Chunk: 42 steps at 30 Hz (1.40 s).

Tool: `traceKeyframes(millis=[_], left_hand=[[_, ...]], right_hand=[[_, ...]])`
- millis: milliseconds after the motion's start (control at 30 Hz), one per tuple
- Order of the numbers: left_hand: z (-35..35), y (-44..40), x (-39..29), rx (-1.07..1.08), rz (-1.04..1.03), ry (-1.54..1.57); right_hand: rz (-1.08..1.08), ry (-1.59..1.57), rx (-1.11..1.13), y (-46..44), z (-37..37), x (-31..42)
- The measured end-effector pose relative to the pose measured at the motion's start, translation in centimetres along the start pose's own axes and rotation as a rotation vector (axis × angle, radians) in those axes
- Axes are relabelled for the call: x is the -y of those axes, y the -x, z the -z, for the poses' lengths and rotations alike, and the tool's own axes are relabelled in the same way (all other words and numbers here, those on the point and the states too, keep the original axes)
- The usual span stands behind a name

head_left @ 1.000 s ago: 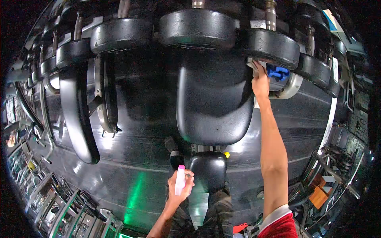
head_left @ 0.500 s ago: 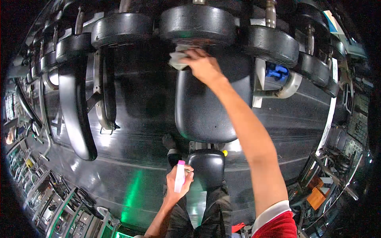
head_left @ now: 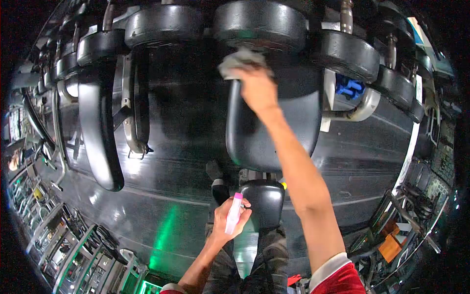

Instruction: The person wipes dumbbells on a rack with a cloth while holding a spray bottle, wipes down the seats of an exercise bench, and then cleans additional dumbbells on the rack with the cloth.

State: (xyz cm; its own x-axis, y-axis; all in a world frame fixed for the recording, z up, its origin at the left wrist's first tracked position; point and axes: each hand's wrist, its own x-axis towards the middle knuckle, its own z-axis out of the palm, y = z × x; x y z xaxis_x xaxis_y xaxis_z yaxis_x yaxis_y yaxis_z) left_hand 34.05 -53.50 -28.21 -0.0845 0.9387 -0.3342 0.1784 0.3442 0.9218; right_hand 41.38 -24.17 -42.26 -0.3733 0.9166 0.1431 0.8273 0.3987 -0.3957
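Observation:
My right hand holds a light grey cloth at the far left corner of the black padded backrest, just below a large black dumbbell. Motion blurs the cloth and fingers. Lower down, my left hand is wrapped round a small white bottle with a pink top, over my lap beside the black seat pad.
More black dumbbells line the rack across the top. Another padded bench stands at the left. Blue dumbbells lie beyond a curved metal frame. Gym machines fill the lower left.
My right hand has gone from the backrest's right edge to its far left corner with the cloth. My left hand still grips the bottle. The view has shifted slightly.

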Motion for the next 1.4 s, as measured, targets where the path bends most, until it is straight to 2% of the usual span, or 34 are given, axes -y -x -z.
traceKeyframes(millis=[33,67,133,167,233,300,367,400,467,533,567,600,633,700,767,800,867,933,967,1033,1067,1133,1167,1233,1300,1333,1367,1400], left_hand=[[-0.1,0.0,-0.3,0.012,0.058,0.010],[-0.2,0.1,-0.5,0.026,0.119,0.021],[-0.5,0.5,0.0,0.025,0.118,0.025],[-0.5,0.6,0.1,0.019,0.116,0.029],[-0.5,0.5,-0.2,0.015,0.106,0.051],[-0.2,0.6,-0.3,0.010,0.101,0.074],[0.4,0.8,-0.2,0.038,0.126,0.068],[0.7,1.1,0.0,0.041,0.128,0.069],[1.1,1.4,0.5,0.001,0.161,0.143],[1.3,1.3,0.1,-0.039,0.143,0.123],[1.4,1.3,-0.1,-0.075,0.128,0.099],[1.7,1.5,-0.1,-0.044,0.133,0.071],[1.4,1.7,0.2,-0.044,0.134,0.065],[0.6,2.4,0.9,-0.136,0.123,0.182],[0.0,2.5,0.6,-0.120,0.097,0.157],[-0.4,2.3,0.3,-0.153,0.095,0.244],[-1.0,2.6,0.3,-0.189,0.101,0.309],[-1.4,2.8,1.0,-0.174,0.084,0.306],[-1.4,3.0,1.1,-0.168,0.071,0.300],[-1.5,3.4,0.9,-0.160,0.101,0.325],[-1.5,3.6,0.9,-0.149,0.132,0.345],[-1.2,4.0,1.1,-0.148,0.125,0.348],[-1.0,4.2,1.3,-0.148,0.119,0.352],[-0.4,4.3,1.2,-0.157,0.115,0.351],[0.3,3.9,0.5,-0.139,0.026,0.210],[0.4,4.1,0.6,-0.138,0.028,0.202],[0.4,4.2,0.9,-0.156,0.078,0.236],[0.3,4.5,1.2,-0.172,0.131,0.270]], right_hand=[[0.135,-0.001,0.020,-0.7,-0.6,1.4],[0.135,0.000,0.022,-1.1,-0.8,1.5],[0.272,0.008,0.127,-1.4,-0.8,1.4],[0.270,0.011,0.127,-0.9,-0.2,0.6],[0.159,-0.083,0.080,1.2,2.0,-3.1],[0.027,0.066,0.021,3.9,4.6,-7.3],[-0.113,0.165,0.062,6.1,7.4,-11.1],[-0.181,0.074,-0.011,7.3,8.4,-12.7],[-0.248,-0.015,-0.083,8.0,8.8,-12.8],[-0.333,-0.007,-0.266,7.6,7.4,-11.4],[-0.250,0.012,-0.163,6.1,6.7,-10.0],[-0.194,0.055,-0.179,5.3,4.9,-7.2],[-0.179,-0.019,-0.099,4.2,3.7,-3.9],[-0.046,-0.129,-0.087,2.2,0.6,1.0],[0.200,-0.054,-0.079,0.9,-1.9,3.4],[0.194,-0.048,-0.080,1.1,-1.7,2.8],[0.280,0.006,0.188,1.0,0.0,2.5],[0.269,-0.043,0.170,2.2,2.3,-0.5],[0.181,-0.113,0.135,3.6,3.5,-2.7],[-0.046,0.036,0.288,5.9,7.3,-6.9],[-0.022,0.091,0.118,7.8,7.8,-9.9],[-0.193,0.063,0.080,10.0,10.3,-12.6],[-0.231,-0.100,0.028,10.4,10.7,-13.7],[-0.335,-0.227,-0.066,11.2,9.7,-13.7],[-0.215,-0.107,-0.204,9.9,8.1,-10.9],[-0.151,-0.035,-0.191,9.0,6.7,-9.3],[-0.156,-0.072,-0.126,8.0,4.8,-6.9],[-0.082,-0.166,-0.155,6.6,3.5,-4.3]])
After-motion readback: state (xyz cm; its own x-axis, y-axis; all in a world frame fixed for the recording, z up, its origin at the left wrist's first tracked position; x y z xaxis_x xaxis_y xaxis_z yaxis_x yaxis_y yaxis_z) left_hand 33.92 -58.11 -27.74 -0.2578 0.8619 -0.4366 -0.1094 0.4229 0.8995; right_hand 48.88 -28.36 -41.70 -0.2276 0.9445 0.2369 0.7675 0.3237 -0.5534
